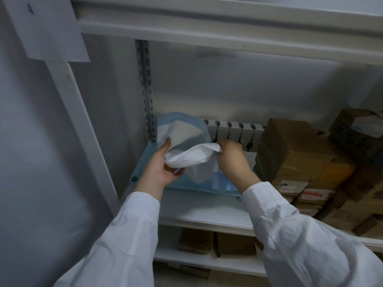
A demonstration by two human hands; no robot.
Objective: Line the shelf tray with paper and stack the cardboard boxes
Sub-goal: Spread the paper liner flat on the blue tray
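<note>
A light blue shelf tray (138, 175) sits at the left end of a white shelf. A crumpled sheet of paper (186, 141), white on one face and blue on the other, rises out of the tray. My left hand (160, 162) grips its left fold from below. My right hand (233, 160) pinches its right edge above the tray. Brown cardboard boxes (294, 150) stand stacked on the same shelf, to the right of the tray.
A slotted white divider (230, 133) runs along the back of the shelf. A perforated metal upright (146, 90) stands at the back left. More cardboard boxes (217, 242) lie on the shelf below. Another shelf (207, 27) hangs overhead.
</note>
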